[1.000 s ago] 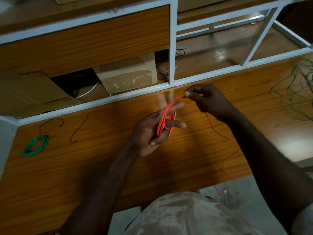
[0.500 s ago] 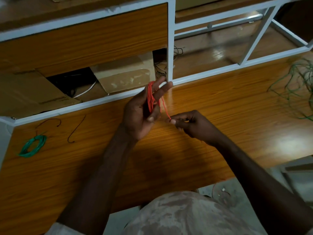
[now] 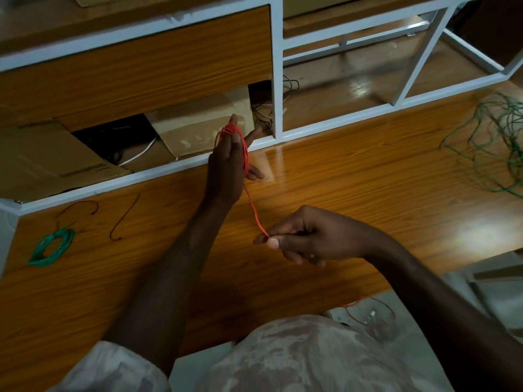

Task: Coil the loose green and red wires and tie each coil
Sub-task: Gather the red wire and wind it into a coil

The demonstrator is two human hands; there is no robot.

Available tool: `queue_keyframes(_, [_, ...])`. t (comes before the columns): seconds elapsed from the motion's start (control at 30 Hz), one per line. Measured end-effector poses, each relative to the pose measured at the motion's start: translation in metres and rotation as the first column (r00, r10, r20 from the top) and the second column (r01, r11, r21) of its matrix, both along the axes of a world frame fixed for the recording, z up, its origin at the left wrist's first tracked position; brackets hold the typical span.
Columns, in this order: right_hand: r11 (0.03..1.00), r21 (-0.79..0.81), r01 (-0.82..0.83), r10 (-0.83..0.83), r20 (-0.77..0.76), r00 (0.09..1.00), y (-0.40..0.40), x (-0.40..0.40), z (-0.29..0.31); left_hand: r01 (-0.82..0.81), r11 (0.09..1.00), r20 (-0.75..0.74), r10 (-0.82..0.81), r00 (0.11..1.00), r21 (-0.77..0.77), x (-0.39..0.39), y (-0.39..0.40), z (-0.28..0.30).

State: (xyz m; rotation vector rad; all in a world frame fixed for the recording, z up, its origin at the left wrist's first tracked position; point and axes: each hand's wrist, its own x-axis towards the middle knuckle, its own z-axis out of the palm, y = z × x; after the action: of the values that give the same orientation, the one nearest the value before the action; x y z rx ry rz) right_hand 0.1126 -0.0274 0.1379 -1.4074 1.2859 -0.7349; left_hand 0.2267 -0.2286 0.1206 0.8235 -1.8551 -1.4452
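Observation:
Red wire (image 3: 245, 154) is wound in several loops around the raised fingers of my left hand (image 3: 226, 168), which stands upright above the wooden table (image 3: 353, 193). One strand runs down from the loops to my right hand (image 3: 305, 236), whose thumb and forefinger pinch it. More red wire (image 3: 368, 312) lies on the floor below the table edge. A finished green coil (image 3: 51, 247) rests at the table's left. A loose tangle of green wire (image 3: 498, 142) spreads at the far right.
Two short dark wire pieces (image 3: 124, 219) lie near the green coil. A white metal frame (image 3: 276, 69) with wood panels rises behind the table, with cardboard boxes (image 3: 198, 123) and dark cables inside it. My knee in patterned fabric (image 3: 297, 355) shows below.
My left hand has risen and turned upright with the red loops on it. My right hand has dropped from above the loops to low and right, drawing the strand taut.

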Motion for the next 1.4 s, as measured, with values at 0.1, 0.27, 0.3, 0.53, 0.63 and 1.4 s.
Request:
queue_keyframes(0.1, [0.995,-0.098,0.035,-0.033,0.022,0.999,0.009,-0.011,0.024,0.013,0.987,0.255,0.029,0.966,-0.163,0.013,-0.001,-0.009])
queue_keyframes(0.27, [0.910,-0.216,0.353,-0.344,0.080,0.936,0.014,-0.058,0.050,0.191,0.981,0.293,-0.173,0.940,-0.035,0.038,0.009,-0.036])
queue_keyframes(0.3, [0.889,-0.220,0.402,-0.393,0.084,0.916,0.012,-0.065,0.049,0.217,0.976,0.263,-0.218,0.940,0.030,0.040,0.014,-0.038])
queue_keyframes(0.53, [0.723,-0.310,0.617,-0.629,0.074,0.774,-0.022,-0.088,0.021,0.472,0.818,-0.065,-0.478,0.876,0.328,0.044,0.050,-0.030])
queue_keyframes(0.63, [0.691,-0.325,0.646,-0.678,0.018,0.734,-0.034,-0.090,0.008,0.518,0.745,-0.209,-0.476,0.854,0.421,0.048,0.056,-0.026])
queue_keyframes(1.4, [0.936,-0.147,0.320,-0.330,-0.044,0.943,-0.026,-0.006,-0.046,0.617,0.589,-0.696,-0.123,0.707,0.522,0.037,0.042,0.020])
